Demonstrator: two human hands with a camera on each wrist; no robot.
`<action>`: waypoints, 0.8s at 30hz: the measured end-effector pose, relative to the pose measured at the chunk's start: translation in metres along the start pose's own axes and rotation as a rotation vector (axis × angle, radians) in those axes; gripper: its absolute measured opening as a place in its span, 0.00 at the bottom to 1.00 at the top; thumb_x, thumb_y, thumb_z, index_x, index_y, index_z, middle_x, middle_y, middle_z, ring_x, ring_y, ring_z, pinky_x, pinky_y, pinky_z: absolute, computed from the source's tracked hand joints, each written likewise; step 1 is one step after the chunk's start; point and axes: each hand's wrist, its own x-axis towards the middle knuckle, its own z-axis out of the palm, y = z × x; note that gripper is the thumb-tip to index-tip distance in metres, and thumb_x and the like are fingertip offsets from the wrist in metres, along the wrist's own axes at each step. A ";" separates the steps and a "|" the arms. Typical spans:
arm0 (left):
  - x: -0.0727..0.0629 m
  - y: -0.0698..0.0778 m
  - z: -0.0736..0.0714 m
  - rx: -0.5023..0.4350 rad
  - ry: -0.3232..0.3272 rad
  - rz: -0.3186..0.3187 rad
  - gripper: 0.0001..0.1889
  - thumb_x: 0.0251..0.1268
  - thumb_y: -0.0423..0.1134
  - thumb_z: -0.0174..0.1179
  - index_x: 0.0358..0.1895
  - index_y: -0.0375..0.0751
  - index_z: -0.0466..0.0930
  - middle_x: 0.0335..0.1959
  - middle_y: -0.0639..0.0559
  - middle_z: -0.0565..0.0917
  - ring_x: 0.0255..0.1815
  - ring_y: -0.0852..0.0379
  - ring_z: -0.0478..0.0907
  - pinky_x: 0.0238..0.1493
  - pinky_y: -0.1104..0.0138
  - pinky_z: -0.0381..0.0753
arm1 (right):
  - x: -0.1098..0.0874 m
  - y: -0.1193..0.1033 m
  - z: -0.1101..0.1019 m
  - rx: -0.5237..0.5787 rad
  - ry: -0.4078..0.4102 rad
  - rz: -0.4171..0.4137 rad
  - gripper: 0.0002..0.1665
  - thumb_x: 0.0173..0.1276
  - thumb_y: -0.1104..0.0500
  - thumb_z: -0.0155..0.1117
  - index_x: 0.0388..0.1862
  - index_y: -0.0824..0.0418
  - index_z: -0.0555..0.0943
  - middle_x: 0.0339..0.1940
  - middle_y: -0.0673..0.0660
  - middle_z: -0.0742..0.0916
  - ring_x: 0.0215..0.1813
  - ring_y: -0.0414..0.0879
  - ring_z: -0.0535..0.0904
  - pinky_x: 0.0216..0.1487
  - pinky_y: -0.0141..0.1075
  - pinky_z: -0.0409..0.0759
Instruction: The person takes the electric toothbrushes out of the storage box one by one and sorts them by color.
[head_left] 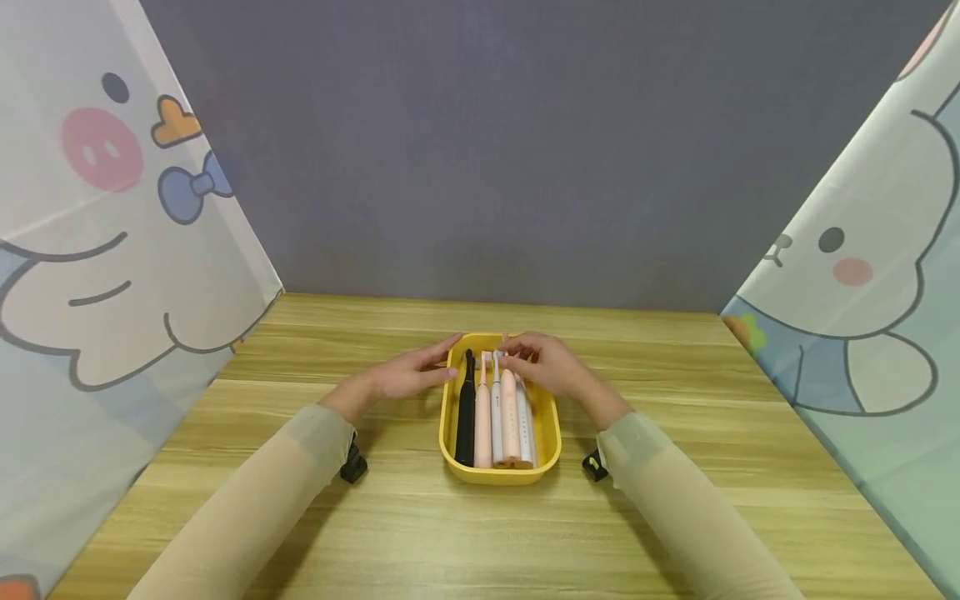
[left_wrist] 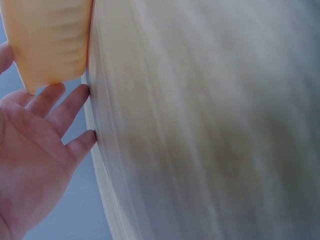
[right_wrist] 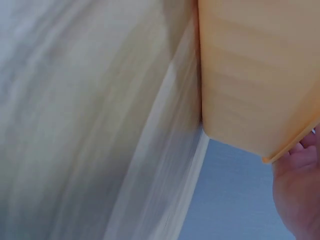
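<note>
A yellow plastic basket [head_left: 557,442] stands upright on the table in the head view. Side by side in it lie several electric toothbrushes: a black one [head_left: 466,417], two pink ones, left [head_left: 483,425] and right [head_left: 509,412], and white ones [head_left: 496,417]. My left hand [head_left: 401,373] touches the basket's left side with extended fingers; the left wrist view shows its fingertips [left_wrist: 56,90] against the basket wall. Over the far right rim reaches my right hand [head_left: 551,365], thumb and fingers bent close to the brush heads. I cannot tell whether it pinches one.
Beneath the basket is a wood-grain table [head_left: 360,533]. A grey panel [head_left: 480,167] rises behind it. Cartoon-printed cloths hang at the left [head_left: 112,250] and right [head_left: 870,350]. A black wrist device [head_left: 353,462] is on the left wrist, another [head_left: 595,465] on the right.
</note>
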 end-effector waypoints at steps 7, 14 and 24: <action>0.000 -0.002 0.001 0.012 0.002 0.010 0.41 0.89 0.56 0.52 0.93 0.64 0.39 0.90 0.37 0.57 0.89 0.33 0.59 0.88 0.35 0.55 | 0.000 -0.001 0.000 0.115 0.148 -0.028 0.21 0.81 0.50 0.72 0.66 0.58 0.88 0.48 0.56 0.91 0.43 0.47 0.84 0.44 0.36 0.84; 0.000 0.001 0.000 0.013 0.000 0.011 0.41 0.89 0.56 0.52 0.93 0.63 0.39 0.91 0.37 0.55 0.89 0.33 0.58 0.88 0.36 0.56 | -0.001 -0.008 -0.003 0.193 0.249 -0.103 0.22 0.81 0.58 0.72 0.69 0.62 0.86 0.48 0.61 0.90 0.39 0.44 0.84 0.35 0.31 0.81; 0.001 0.000 -0.001 0.007 -0.005 0.009 0.42 0.88 0.59 0.53 0.93 0.64 0.39 0.91 0.38 0.54 0.90 0.34 0.57 0.89 0.38 0.56 | -0.005 -0.021 -0.007 0.223 0.324 -0.208 0.20 0.80 0.63 0.71 0.67 0.62 0.87 0.49 0.63 0.87 0.39 0.45 0.83 0.36 0.28 0.81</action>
